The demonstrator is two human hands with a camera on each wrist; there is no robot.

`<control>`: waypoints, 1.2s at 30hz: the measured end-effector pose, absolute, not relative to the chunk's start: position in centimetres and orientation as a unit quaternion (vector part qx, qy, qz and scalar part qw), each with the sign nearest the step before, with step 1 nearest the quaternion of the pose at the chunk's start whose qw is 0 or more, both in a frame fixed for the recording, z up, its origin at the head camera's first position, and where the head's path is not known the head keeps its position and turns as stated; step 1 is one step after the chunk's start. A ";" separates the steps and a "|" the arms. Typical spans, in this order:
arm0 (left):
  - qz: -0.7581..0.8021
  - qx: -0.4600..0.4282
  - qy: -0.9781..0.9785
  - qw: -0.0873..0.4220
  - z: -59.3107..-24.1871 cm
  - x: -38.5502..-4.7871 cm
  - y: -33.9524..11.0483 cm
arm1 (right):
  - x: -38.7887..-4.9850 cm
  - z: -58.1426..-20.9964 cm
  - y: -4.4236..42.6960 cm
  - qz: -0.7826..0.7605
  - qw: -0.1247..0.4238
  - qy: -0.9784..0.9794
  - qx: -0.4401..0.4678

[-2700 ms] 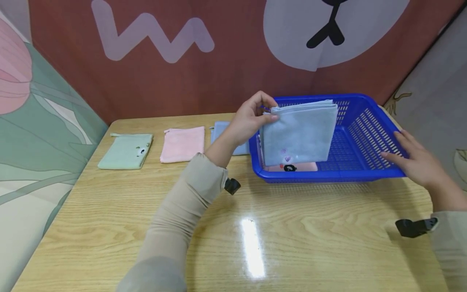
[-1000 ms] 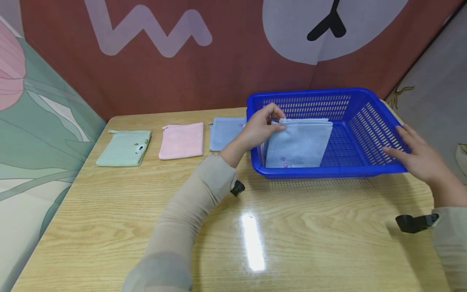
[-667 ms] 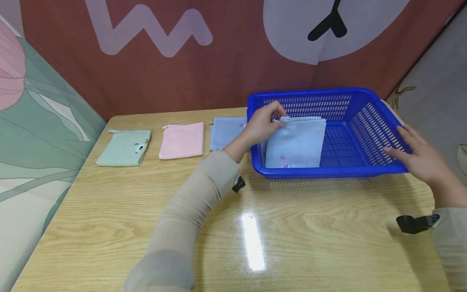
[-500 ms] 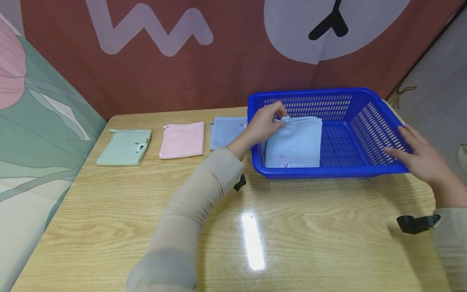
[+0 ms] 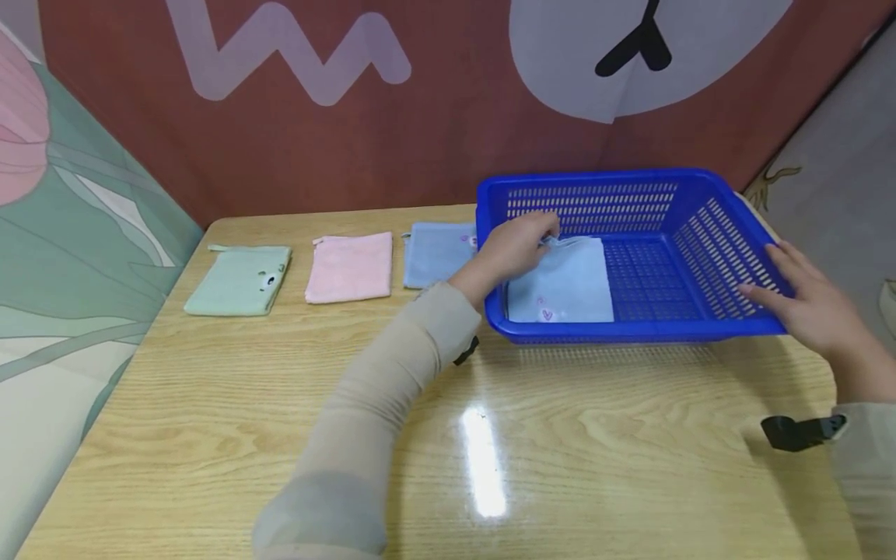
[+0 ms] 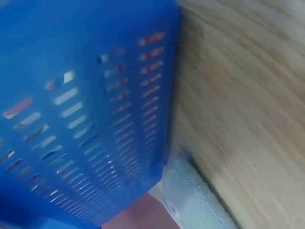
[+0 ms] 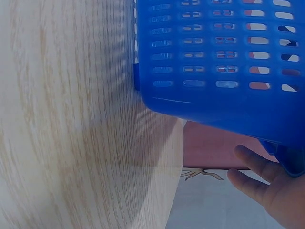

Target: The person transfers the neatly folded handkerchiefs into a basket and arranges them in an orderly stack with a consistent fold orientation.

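In the head view my left hand (image 5: 514,245) reaches over the left rim of a blue plastic basket (image 5: 637,330). It pinches the back left corner of a folded light-blue towel (image 5: 570,284), which lies nearly flat in the basket's left end, a small purple heart near its front edge. My fingertips are partly hidden behind the hand. At the basket's right end, my right hand (image 5: 808,303) holds the rim, thumb over the inner side. The right wrist view shows two of its fingers (image 7: 257,164) stretched out below the rim. No part of my left hand shows in the left wrist view.
On the wooden table (image 5: 315,404), left of the basket, a blue towel (image 5: 437,255), a pink towel (image 5: 350,268) and a green towel (image 5: 238,281) lie in a row. The blue one lies close against the basket. A brown printed cloth (image 5: 315,155) hangs behind the table.
My left hand has lowered the light-blue towel from above the basket, upright, until it lies nearly flat inside. A pink item seen under it earlier is now covered. The right hand stays on the rim.
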State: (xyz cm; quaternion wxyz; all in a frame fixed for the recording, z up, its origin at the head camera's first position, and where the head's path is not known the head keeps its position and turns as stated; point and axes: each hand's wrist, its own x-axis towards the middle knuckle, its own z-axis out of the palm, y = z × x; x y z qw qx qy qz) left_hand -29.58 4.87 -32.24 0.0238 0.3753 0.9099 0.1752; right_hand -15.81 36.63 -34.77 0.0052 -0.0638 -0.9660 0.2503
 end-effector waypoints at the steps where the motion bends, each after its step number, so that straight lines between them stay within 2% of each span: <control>1: 0.167 0.377 0.911 0.022 -32.3 -29.6 4.9 | -15.8 -34.8 36.6 0.253 0.006 -0.965 -0.063; 6: 0.156 0.366 0.917 0.022 -32.5 -29.6 5.0 | -16.4 -36.4 38.3 0.258 0.016 -0.964 -0.070; 13: 0.135 0.329 0.934 0.013 -32.6 -29.9 5.2 | -20.0 -43.5 46.4 0.232 0.033 -0.968 -0.085; 16: 0.117 0.314 0.942 0.010 -32.5 -29.9 5.2 | -20.7 -44.7 47.8 0.229 0.036 -0.970 -0.076; 19: 0.118 0.299 0.947 0.009 -32.5 -30.0 5.2 | -20.0 -43.3 46.1 0.233 0.036 -0.968 -0.084; 24: 0.188 0.258 0.948 0.018 -32.4 -30.0 5.1 | -17.1 -37.3 39.5 0.251 0.022 -0.965 -0.074; 27: 0.215 0.250 0.944 0.015 -32.4 -30.1 5.0 | -16.1 -35.1 36.9 0.254 0.014 -0.965 -0.066; 31: 0.242 0.253 0.937 0.006 -32.4 -30.0 4.8 | -15.9 -34.8 36.4 0.256 0.011 -0.964 -0.069; 36: 0.301 0.256 0.918 -0.029 -32.8 -30.0 4.3 | -17.0 -37.4 39.4 0.251 0.020 -0.965 -0.075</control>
